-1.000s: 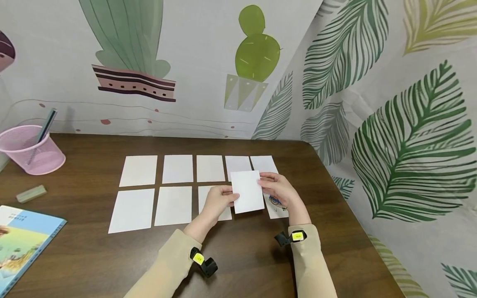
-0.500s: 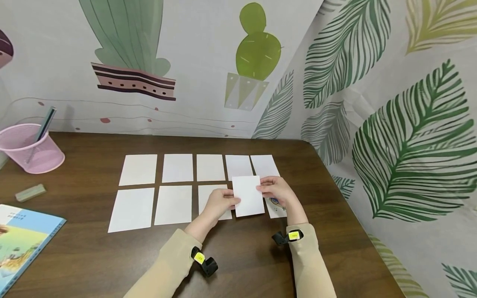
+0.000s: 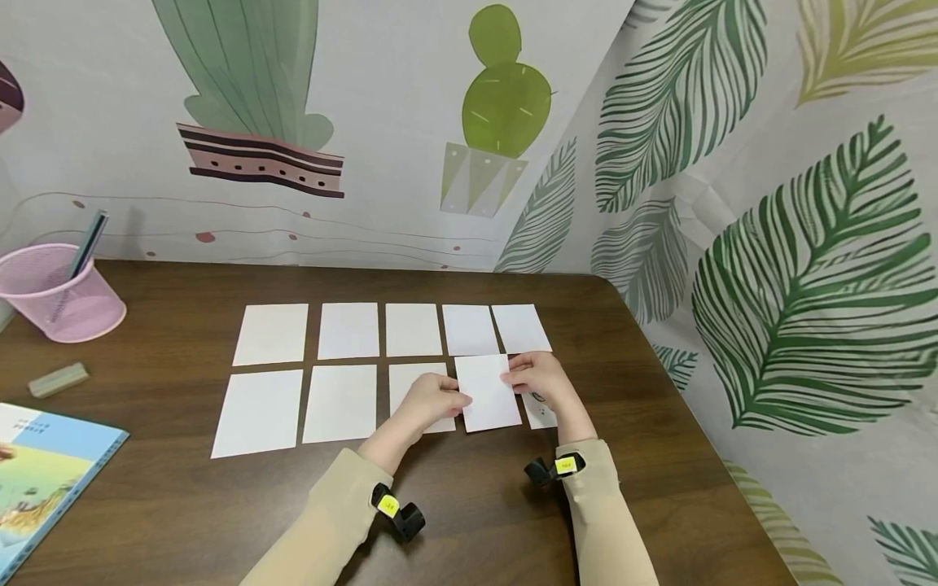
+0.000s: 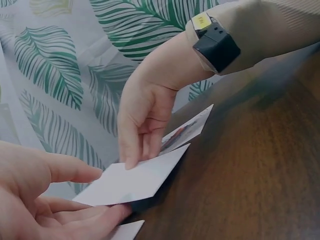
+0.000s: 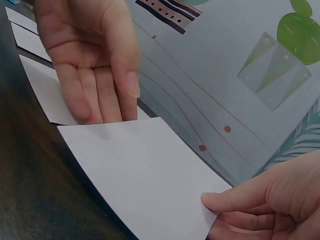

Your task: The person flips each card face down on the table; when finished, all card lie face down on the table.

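A plain white card is held low and slightly tilted over the near row of cards. My right hand pinches its right edge, thumb on top and fingers below. At the opposite edge is my left hand, its fingers extended at the card's underside and its thumb lifted off the face. Just right of the held card lies a card with a coloured print, partly covered by the right hand. Another white card lies partly behind the left hand.
White cards lie in two rows, such as a far-row card and a near-row card. At left stand a pink mesh pen cup with pens, an eraser-like block and a colourful book. A patterned cloth hangs behind.
The held card has come down and nearer in the head view, uncovering the far-row cards. Both hands moved with it, the right one slightly leftward, covering more of the printed card.
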Demonstrator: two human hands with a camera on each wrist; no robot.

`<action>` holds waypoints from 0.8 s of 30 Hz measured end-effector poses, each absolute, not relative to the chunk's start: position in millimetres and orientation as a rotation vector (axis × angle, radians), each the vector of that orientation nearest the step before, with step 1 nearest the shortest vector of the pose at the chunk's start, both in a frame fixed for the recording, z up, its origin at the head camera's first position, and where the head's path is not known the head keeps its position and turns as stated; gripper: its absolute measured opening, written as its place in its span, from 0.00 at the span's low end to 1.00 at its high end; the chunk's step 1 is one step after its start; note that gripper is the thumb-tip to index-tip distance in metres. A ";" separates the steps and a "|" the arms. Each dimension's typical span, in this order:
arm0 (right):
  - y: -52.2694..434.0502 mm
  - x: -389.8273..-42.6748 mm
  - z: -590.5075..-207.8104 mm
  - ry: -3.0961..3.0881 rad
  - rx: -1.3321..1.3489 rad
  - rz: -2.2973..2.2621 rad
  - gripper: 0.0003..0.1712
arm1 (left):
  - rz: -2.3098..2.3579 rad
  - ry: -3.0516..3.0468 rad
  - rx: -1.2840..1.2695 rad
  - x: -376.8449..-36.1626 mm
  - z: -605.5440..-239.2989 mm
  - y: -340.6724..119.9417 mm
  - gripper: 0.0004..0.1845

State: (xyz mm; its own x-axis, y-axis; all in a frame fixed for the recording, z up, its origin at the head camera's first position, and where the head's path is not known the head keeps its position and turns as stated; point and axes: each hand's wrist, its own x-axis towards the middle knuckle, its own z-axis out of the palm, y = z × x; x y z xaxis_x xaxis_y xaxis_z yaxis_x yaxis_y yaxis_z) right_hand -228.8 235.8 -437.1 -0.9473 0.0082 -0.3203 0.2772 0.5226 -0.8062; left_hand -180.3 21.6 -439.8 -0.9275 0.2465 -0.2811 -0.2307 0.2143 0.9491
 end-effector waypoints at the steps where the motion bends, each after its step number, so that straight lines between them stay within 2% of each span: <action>1: 235.4 -228.8 -437.0 2.497 0.246 -1.383 0.19 | 1.759 2.124 0.017 -180.4 -438.3 20.5 0.25; 24: 228.8 -226.1 -433.1 2.603 0.311 -1.305 0.18 | 1.708 2.120 0.017 -182.9 -426.3 12.4 0.26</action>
State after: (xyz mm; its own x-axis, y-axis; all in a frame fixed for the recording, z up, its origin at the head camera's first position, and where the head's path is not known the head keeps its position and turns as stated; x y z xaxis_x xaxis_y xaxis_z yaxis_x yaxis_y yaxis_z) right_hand -226.1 228.8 -433.1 -0.9550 0.0926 -0.2819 0.2812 0.5852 -0.7606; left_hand -182.9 12.4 -426.3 -0.9134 0.2649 -0.3092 -0.2458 0.2467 0.9374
